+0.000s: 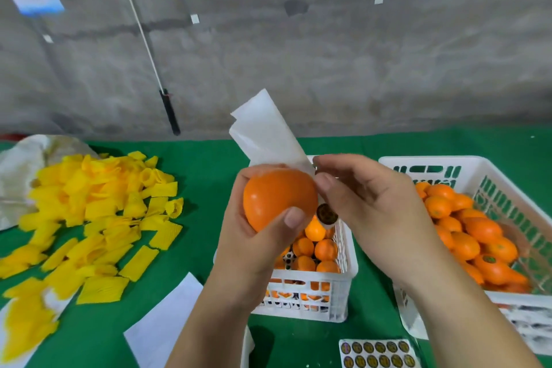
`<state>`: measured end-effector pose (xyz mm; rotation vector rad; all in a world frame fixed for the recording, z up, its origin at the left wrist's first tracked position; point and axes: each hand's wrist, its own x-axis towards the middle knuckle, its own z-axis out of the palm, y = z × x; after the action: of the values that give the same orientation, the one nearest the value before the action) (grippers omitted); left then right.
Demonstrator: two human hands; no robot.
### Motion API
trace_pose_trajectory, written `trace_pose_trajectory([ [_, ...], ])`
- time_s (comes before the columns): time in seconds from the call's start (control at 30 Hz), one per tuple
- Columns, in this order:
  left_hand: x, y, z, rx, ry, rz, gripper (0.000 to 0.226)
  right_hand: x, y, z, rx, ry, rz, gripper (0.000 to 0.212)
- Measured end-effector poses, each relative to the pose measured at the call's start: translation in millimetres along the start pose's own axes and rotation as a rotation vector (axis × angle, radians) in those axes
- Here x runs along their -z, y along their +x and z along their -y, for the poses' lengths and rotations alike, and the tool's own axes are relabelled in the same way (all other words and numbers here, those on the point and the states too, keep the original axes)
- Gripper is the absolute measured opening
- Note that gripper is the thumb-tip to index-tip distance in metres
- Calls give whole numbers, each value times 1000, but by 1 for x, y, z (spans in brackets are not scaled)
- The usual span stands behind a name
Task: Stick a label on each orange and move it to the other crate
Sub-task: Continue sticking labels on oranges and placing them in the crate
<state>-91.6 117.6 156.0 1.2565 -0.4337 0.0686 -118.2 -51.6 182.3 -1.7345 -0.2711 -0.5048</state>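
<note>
Left hand (254,236): fingers curled round one orange (279,199). Right hand (367,203): fingers pinching a white backing strip (265,131), above the middle crate (343,287).

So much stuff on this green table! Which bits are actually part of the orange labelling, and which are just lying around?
In use:
- smooth orange gripped by the left hand
- white backing strip pinched by the right hand
- round dark label
- two white plastic crates of oranges
- sheet of dark round stickers

Lying about:
- heap of yellow foam sleeves
- white paper sheet
</note>
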Motion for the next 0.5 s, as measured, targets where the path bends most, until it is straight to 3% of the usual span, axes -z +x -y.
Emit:
trace_pose_trajectory([
  [0.27,3,-12,-34,-63,57,46,72,-1,2,25,80,-44,43,14],
  [0.5,-1,-5,-54,-158,113,82,64,0,8,42,185,-125,0,28],
])
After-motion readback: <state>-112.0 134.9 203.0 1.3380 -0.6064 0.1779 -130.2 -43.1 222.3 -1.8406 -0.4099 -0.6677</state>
